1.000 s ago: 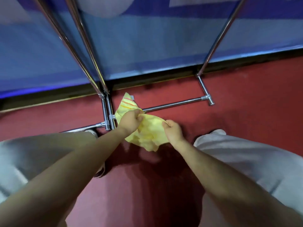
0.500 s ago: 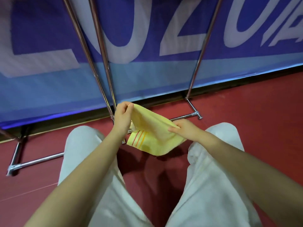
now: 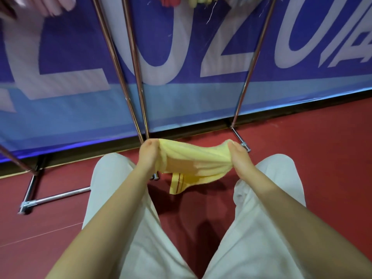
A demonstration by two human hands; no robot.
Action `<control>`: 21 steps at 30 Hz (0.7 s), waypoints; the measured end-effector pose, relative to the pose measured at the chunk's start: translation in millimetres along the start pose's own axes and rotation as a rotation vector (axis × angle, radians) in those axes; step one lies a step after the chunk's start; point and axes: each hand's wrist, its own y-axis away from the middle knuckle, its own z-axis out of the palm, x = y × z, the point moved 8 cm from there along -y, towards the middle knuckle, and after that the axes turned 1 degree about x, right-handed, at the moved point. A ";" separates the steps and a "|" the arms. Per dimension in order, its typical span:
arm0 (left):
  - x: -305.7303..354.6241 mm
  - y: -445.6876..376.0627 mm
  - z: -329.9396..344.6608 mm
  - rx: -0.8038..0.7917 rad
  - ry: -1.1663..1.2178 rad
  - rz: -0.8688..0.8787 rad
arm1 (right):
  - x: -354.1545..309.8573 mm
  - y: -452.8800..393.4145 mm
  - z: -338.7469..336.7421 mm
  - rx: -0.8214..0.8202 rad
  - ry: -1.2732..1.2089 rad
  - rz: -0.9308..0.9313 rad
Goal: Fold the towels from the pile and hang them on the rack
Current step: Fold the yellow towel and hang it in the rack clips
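A small yellow towel with red stripes near one edge is stretched between both hands in front of me. My left hand grips its left end and my right hand grips its right end. A striped corner hangs down below the middle. The chrome rack stands just beyond the hands, its poles rising to the top of the view. Several hung towels show at the top edge, with a pink one at the upper left.
A blue banner with large white letters stands behind the rack. The floor is red. The rack's base bars lie on the floor at left and near my right hand. My legs in white trousers fill the lower view.
The towel has gone from bunched near the floor to pulled taut between both hands, which moved apart and up. The view has tilted up, so the hung towels now show.
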 end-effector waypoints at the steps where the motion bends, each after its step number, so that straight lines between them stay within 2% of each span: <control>1: -3.9 5.3 9.3 -0.038 -0.042 -0.007 | -4.6 3.9 1.1 0.036 0.035 -0.035; 3: -16.6 12.5 27.4 -0.112 -0.096 -0.037 | -17.2 10.1 7.3 0.036 0.098 -0.144; 7: -42.8 23.8 62.1 -0.270 -0.092 -0.183 | -35.6 20.1 27.3 -0.082 0.215 -0.338; 9: -45.7 34.1 79.5 -0.361 -0.053 -0.202 | -38.6 24.4 35.4 -0.136 0.196 -0.392; 12: -45.3 46.7 100.1 -0.470 0.053 -0.172 | -40.2 27.5 43.2 -0.187 0.131 -0.379; 17: -37.8 47.1 107.9 -0.491 0.129 -0.074 | -39.4 25.7 51.9 -0.221 0.110 -0.352; 21: -38.8 39.9 94.6 -0.347 0.178 0.003 | -32.4 23.7 59.5 -0.237 0.134 -0.343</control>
